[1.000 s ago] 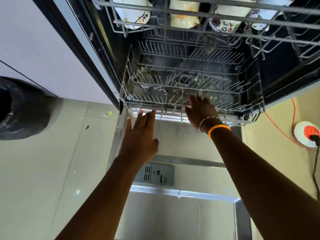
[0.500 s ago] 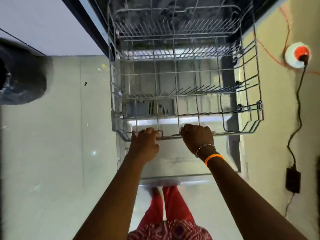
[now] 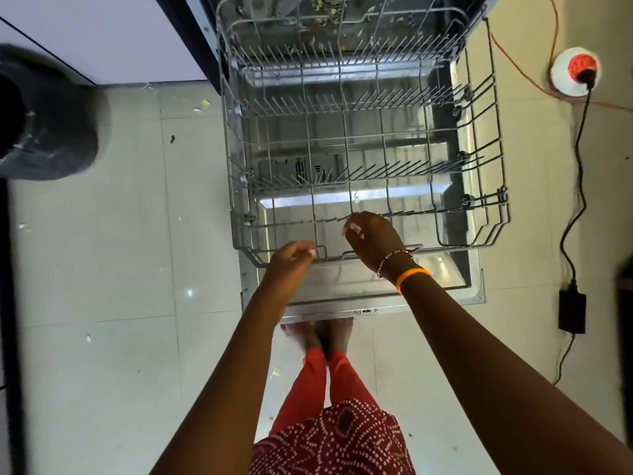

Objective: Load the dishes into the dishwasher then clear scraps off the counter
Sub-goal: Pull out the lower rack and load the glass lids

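Note:
The dishwasher's grey wire lower rack (image 3: 445, 247) stands pulled out over the open door (image 3: 342, 298); it holds no dishes. My left hand (image 3: 291, 260) hovers at the rack's front rail, fingers loosely curled, gripping nothing. My right hand (image 3: 373, 241), with a bead bracelet and an orange band on the wrist, hangs just above the front of the rack, fingers loosely curled and empty. Food bits lie on the tub floor (image 3: 322, 5) behind the rack.
A bin lined with a black bag (image 3: 48, 125) stands on the floor at left. A white and red socket (image 3: 577, 72), an orange cord and a black adapter (image 3: 571, 311) lie at right. Small scraps (image 3: 205, 103) dot the pale tiles. My feet (image 3: 318, 337) touch the door's edge.
The lower rack has slid out of the tub onto the door. Both hands gripped its front rail half a second ago and have now lifted off it.

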